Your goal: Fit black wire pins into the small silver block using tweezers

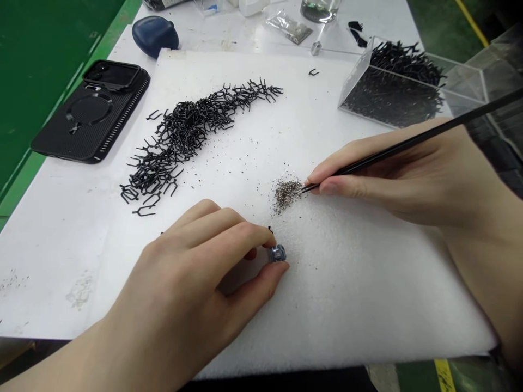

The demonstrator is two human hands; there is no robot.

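Between thumb and index finger, my left hand pinches a small metal block with a rounded square top, close above the white foam sheet. My right hand is closed around black tweezers. Their tips touch the right side of a small pile of tiny shiny brown grains. The metal block sits just below that pile. Farther left lies a long heap of black Y-shaped pieces, with neither hand touching it.
A clear box of black pieces stands at the back right. To the left lie a black phone and a dark blue rounded object. Along the back are a small bag of grains, a metal nut-like piece and a glass.
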